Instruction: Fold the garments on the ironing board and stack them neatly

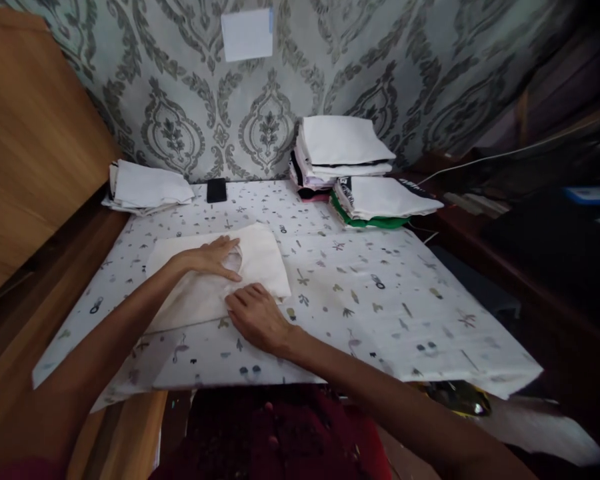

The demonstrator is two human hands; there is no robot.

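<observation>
A cream shirt (265, 257), folded into a flat shape, lies on the left half of the table with a rounded, neckline-like opening near its middle. My left hand (213, 257) rests flat on it beside that opening, thumb and fingers spread. Just below and to the right, my right hand (260, 319) has its fingers curled down on the shirt's near part, pinching the fabric. What lies under those curled fingertips is hidden.
A patterned white cloth covers the table (325, 333). At the back stand a small pile of folded white cloths (150, 187), a black phone-like object (217, 191), a tall stack of folded clothes (345, 143) and a lower stack (385, 199). A wooden cabinet (35, 133) borders the left.
</observation>
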